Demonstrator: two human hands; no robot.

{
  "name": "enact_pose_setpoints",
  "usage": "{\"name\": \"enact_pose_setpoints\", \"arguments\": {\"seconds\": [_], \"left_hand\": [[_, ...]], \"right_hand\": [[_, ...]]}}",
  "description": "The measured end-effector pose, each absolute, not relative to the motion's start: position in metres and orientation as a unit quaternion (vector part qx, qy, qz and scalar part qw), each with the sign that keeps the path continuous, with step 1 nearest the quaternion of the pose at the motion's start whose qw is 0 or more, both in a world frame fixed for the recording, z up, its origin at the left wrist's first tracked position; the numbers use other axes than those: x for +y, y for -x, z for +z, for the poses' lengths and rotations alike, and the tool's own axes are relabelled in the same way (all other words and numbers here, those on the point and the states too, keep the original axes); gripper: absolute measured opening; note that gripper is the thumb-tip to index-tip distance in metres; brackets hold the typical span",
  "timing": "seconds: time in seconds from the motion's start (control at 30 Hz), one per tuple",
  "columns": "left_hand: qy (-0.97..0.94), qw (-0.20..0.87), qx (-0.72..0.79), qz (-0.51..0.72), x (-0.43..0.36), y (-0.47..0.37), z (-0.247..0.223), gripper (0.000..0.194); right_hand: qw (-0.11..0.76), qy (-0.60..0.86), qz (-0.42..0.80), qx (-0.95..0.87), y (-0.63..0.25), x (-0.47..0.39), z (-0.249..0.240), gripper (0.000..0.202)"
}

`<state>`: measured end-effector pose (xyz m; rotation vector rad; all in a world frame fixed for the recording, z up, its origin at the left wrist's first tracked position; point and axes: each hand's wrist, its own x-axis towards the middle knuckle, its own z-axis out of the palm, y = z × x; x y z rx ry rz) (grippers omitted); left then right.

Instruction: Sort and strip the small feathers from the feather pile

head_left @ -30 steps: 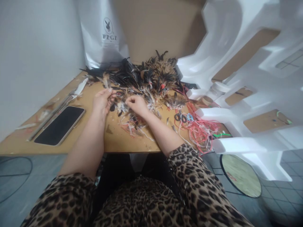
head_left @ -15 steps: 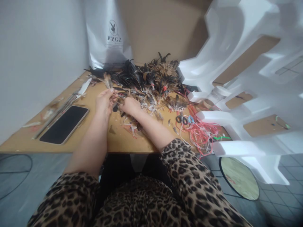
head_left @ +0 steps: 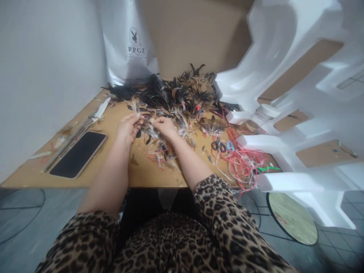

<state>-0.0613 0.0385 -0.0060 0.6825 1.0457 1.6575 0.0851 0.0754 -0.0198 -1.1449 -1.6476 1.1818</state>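
My left hand [head_left: 130, 128] is closed in a pinch on a small brown-and-pale feather [head_left: 135, 104], whose tip stands up above the thumb. My right hand [head_left: 167, 128] is a short way to the right, thumb and forefinger pressed together; whatever is between them is too small to make out. Between and below both hands lies a heap of loose fluffy feathers [head_left: 152, 133] in brown, white and grey. Just behind them spreads a large pile of dark, glossy feathers [head_left: 159, 93], with brown feather bunches [head_left: 200, 89] at its right.
A phone [head_left: 78, 154] lies at the left beside a thin rod [head_left: 69, 142] and a white feather [head_left: 102, 108]. At the right are scissors [head_left: 218, 146], tangled red string [head_left: 244, 163] and white foam packing [head_left: 284, 142]. A silver bag [head_left: 131, 64] stands behind.
My right hand has moved to the right, away from my left hand, uncovering more loose feathers. My left hand keeps its pinch on the feather. The view has shifted slightly.
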Motion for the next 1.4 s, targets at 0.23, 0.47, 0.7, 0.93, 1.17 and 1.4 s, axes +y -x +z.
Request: {"name": "enact_pose_setpoints", "arguments": {"seconds": [0.23, 0.47, 0.7, 0.93, 1.17, 1.4], "left_hand": [[-0.305, 0.523, 0.450, 0.657, 0.035, 0.056, -0.011, 0.008], [-0.306, 0.555, 0.458, 0.623, 0.035, 0.049, -0.004, 0.008], [-0.290, 0.607, 0.433, 0.600, 0.033, 0.045, -0.001, 0.010], [-0.299, 0.616, 0.408, 0.604, 0.027, 0.049, -0.016, 0.015], [-0.311, 0.620, 0.400, 0.600, 0.025, 0.049, -0.022, 0.017], [-0.347, 0.589, 0.421, 0.596, 0.024, 0.051, -0.023, 0.019]], "right_hand": [[0.429, 0.435, 0.579, -0.540, -0.086, 0.070, -0.011, 0.010], [0.485, 0.392, 0.599, -0.503, -0.086, 0.069, -0.007, 0.021], [0.507, 0.354, 0.625, -0.477, -0.082, 0.062, -0.001, 0.017], [0.495, 0.343, 0.619, -0.503, -0.077, 0.061, -0.008, 0.017], [0.510, 0.342, 0.611, -0.499, -0.073, 0.066, -0.018, 0.021], [0.499, 0.320, 0.607, -0.529, -0.072, 0.066, -0.022, 0.022]]}}
